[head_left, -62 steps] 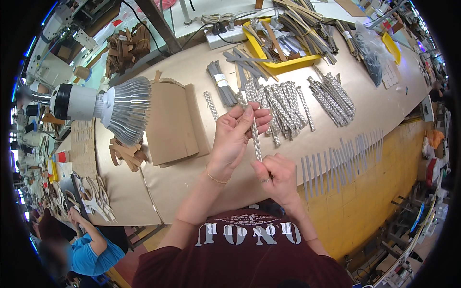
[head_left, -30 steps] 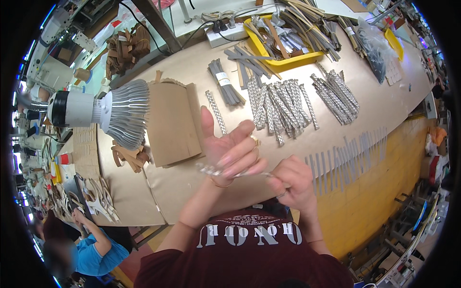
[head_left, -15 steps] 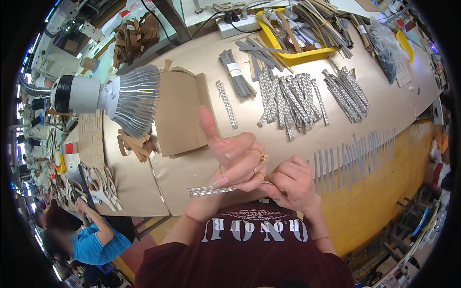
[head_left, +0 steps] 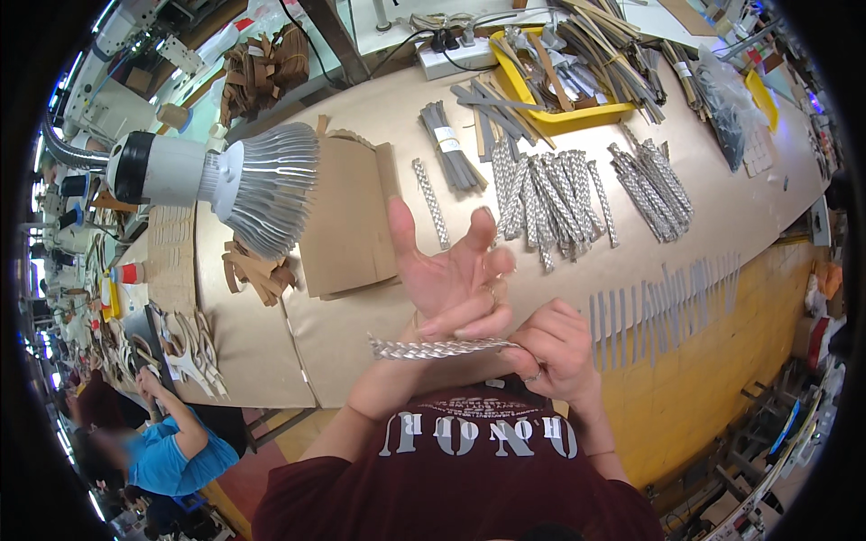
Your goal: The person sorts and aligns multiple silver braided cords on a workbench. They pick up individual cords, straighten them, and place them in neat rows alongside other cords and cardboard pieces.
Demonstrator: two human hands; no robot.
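A grey-and-white braided strap [head_left: 433,349] is stretched sideways in front of my chest, its free end pointing left. The right end of it is pinched in my right hand [head_left: 557,347], whose fingers are closed. Just above the strap my left hand [head_left: 449,281] is turned palm up, thumb and forefinger spread, the other fingers loosely bent. Those lower fingers are close to the strap; whether they touch it cannot be made out. Beyond the hands lie a pile of similar braided straps [head_left: 555,203], a second bunch [head_left: 656,189] and one single braided strap [head_left: 431,206].
A lamp [head_left: 257,189] reaches in from the left beside a brown cardboard piece [head_left: 347,221]. A yellow tray [head_left: 577,117] of strips and a grey strip bundle [head_left: 451,149] lie farther back. Thin grey strips [head_left: 645,316] line the table's right edge. Another person [head_left: 185,451] sits at lower left.
My left hand has opened its forefinger and loosened from the strap, turning its palm upward. My right hand keeps its hold on the strap's end. The view has shifted slightly.
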